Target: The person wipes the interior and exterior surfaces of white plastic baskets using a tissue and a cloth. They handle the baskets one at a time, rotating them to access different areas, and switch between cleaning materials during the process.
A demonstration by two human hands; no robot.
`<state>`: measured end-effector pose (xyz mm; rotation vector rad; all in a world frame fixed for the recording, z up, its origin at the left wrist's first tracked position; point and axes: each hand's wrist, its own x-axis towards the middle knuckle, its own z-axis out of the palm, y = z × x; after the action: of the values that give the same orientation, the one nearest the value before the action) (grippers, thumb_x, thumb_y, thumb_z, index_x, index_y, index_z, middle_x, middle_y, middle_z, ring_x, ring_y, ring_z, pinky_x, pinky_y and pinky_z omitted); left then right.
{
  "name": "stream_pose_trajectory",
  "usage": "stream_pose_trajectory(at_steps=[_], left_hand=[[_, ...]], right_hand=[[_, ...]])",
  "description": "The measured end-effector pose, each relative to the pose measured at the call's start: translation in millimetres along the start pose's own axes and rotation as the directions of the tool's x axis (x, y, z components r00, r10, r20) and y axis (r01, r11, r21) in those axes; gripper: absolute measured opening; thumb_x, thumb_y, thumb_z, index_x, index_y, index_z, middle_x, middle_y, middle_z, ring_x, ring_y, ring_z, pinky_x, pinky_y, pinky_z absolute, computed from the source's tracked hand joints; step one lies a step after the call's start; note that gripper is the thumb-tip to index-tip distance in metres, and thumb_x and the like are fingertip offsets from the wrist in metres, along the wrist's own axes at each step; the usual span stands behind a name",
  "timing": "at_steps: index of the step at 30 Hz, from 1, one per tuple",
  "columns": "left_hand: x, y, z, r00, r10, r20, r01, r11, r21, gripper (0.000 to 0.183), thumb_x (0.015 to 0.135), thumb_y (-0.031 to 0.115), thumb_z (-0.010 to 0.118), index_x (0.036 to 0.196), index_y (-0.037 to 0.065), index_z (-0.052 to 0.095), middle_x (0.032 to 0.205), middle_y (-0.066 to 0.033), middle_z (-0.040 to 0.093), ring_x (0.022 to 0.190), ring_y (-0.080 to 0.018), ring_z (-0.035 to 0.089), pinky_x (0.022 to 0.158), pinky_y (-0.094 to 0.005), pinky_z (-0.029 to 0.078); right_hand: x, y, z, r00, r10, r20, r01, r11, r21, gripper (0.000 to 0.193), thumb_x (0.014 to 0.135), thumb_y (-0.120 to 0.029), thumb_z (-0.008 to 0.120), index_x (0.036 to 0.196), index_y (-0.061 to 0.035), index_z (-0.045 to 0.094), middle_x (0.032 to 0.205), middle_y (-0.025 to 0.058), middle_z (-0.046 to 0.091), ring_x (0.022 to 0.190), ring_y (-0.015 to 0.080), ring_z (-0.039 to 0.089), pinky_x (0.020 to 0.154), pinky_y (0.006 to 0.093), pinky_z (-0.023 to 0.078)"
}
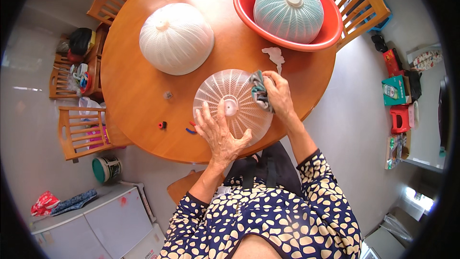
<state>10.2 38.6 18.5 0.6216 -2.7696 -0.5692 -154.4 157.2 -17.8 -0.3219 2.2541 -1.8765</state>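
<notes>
A: Spotted sleeves are seen nearest the lens, forearms coming up from the lower edge. L hand is laid flat on the clear dome, fingers spread, thumb out to the side. R hand is curled shut around a grey cloth, pressed vs. the dome's upper right side.

B: Where is the dome set?

A: On the round table, close to the near edge, partly overhanging it toward the lap.

B: Risk?

A: Likely a slip. If it is pushed hard from the right w/ the cloth, the light dome could be shoved off the near edge, as it is held only by a flat palm. Its thin ribs could also be bent under pressure.

B: Room to move?

A: Bare wood is left to the dome's left, save small bits. Farther off, the white dome and red basin w/ a green dome are well apart. A crumpled tissue lies just beyond the R hand.
</notes>
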Motion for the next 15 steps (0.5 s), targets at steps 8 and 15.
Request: stream_pose_trajectory(at_steps=[8,15], left_hand=[[2,2,-3,1.000,0.015,0.003,-0.015,0.999,-0.030,0.102,0.060,0.048,0.077,0.146,0.016,0.030,0.149,-0.0213,0.015,0.138,-0.0459,0.008,0.107,-0.0645,0.011],[2,-1,-5,0.998,0.010,0.057,-0.007,0.999,-0.048,0.108,0.058,0.055,0.078,0.147,0.018,0.029,0.151,-0.0227,0.010,0.139,-0.0467,0.003,0.106,-0.0663,0.007]], right_hand=[[-66,-14,5,0.810,-0.583,0.063,0.543,0.705,-0.457,0.029,0.071,-0.011,0.075,0.099,-0.0172,0.069,0.108,0.0132,0.052,0.100,0.0316,0.049,0.086,0.0412,0.043],[17,-17,10,0.845,-0.464,0.266,0.526,0.813,-0.249,0.024,0.075,-0.008,0.070,0.098,-0.0155,0.070,0.102,0.0112,0.055,0.096,0.0308,0.049,0.084,0.0396,0.044]])
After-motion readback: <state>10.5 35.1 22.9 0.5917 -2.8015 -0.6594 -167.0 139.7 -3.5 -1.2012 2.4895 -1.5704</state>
